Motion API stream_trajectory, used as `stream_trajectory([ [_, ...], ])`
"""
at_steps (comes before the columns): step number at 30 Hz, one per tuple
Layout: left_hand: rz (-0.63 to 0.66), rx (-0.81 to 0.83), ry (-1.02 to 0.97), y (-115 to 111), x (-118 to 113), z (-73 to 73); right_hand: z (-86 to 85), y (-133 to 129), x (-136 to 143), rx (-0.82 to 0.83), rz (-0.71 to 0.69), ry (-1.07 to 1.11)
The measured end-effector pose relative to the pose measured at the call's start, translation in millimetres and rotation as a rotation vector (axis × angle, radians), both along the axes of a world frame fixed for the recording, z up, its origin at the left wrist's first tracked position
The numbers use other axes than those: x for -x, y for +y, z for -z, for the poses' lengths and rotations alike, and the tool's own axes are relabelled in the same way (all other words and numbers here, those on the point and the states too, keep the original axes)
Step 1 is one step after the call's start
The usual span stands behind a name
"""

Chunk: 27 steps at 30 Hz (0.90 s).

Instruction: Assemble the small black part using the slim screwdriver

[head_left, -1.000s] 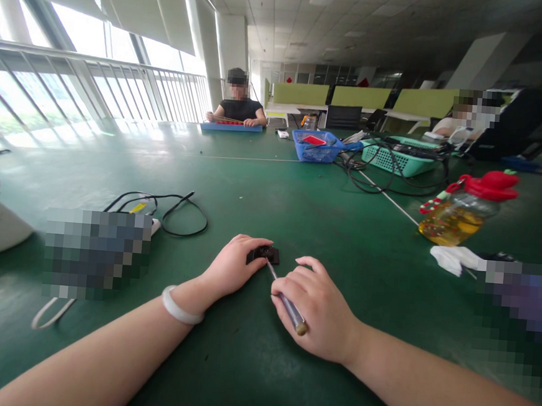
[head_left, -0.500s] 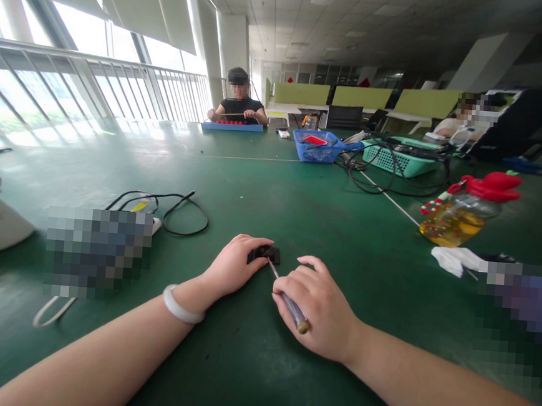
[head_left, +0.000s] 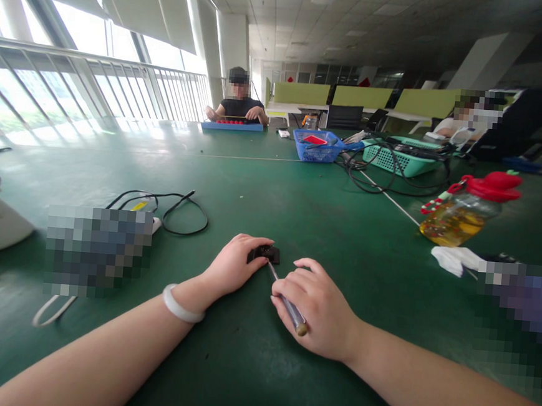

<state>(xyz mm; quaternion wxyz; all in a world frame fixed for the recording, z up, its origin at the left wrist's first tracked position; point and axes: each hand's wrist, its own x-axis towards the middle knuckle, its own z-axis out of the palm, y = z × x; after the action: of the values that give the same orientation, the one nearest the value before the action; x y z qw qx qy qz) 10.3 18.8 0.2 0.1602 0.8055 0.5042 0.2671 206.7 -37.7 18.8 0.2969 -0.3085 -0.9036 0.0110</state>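
Pinching: left hand [head_left: 233, 266], clamped on a small black, blocky part [head_left: 273, 255] at the tabletop [head_left: 220, 368].
Slim tool [head_left: 291, 310]: metal shaft, smooth purplish cylindrical handle, brownish end; right hand [head_left: 321, 310] closed round it, tip at the part.
Tabletop: green, faintly glossy.
Yellow label [head_left: 139, 206]: beside looped black cable [head_left: 205, 221], print too small to read.

Just behind the grip of the person's left hand [head_left: 233, 264], a smooth white bracelet [head_left: 182, 308] circles the wrist, a thick, rounded, plain band of one even colour. Farther back from that grip, the left forearm [head_left: 94, 355] is bare; behind the grip of the right hand [head_left: 314, 309], the right forearm [head_left: 426, 378] is bare too, tapering toward the wrist.
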Motion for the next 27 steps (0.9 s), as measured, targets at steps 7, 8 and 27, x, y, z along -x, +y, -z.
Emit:
stream_trajectory([
  [7,-0.008,-0.003,0.004,-0.1,-0.2,0.6,0.8,0.1,-0.4,-0.003,0.010,0.019],
  [8,-0.009,-0.002,0.005,-0.1,0.0,0.6,0.9,0.0,-0.5,-0.005,0.013,0.019],
  [27,0.001,0.003,-0.007,0.0,0.7,-0.4,1.2,0.7,-3.0,-0.060,0.047,0.041],
])
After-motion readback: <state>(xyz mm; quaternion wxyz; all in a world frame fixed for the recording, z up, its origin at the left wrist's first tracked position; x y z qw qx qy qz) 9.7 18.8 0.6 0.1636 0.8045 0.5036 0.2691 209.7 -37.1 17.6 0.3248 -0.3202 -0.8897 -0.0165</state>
